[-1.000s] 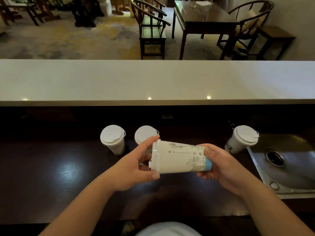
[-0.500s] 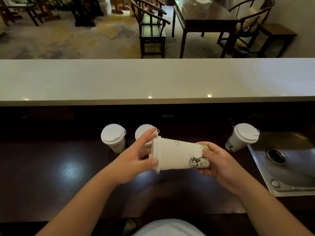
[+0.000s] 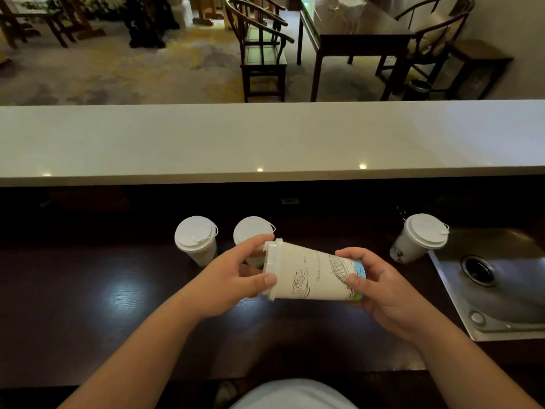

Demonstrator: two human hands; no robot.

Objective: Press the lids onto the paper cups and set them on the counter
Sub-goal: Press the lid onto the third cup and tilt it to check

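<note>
— Where is the cup being worked on?
— The paper cup [image 3: 312,274] lies on its side in the air above the dark worktop [image 3: 88,305], between both hands. Its white lid [image 3: 270,268] is on the rim and faces left; the blue-edged base points right.

— How do the hands hold it?
— The left hand [image 3: 233,281] is curled round the lid end, thumb on the near edge of the lid, fingers over the far edge. The right hand [image 3: 380,290] is clasped round the base, thumb on the near side of the cup wall, fingers wrapped over the far side. Both are clamped on that one cup.

— And the others?
— Three lidded cups stand upright on the dark worktop. The left cup [image 3: 197,240] and the middle cup [image 3: 252,231] are just beside each other, beyond the left hand, which partly hides the middle one. The right cup [image 3: 418,237] stands well apart, just beside the steel sink [image 3: 501,290].

— Farther off?
— A long pale counter [image 3: 265,137] runs across, with a wooden chair [image 3: 259,48] and a dark table [image 3: 354,28] on the floor past it.
</note>
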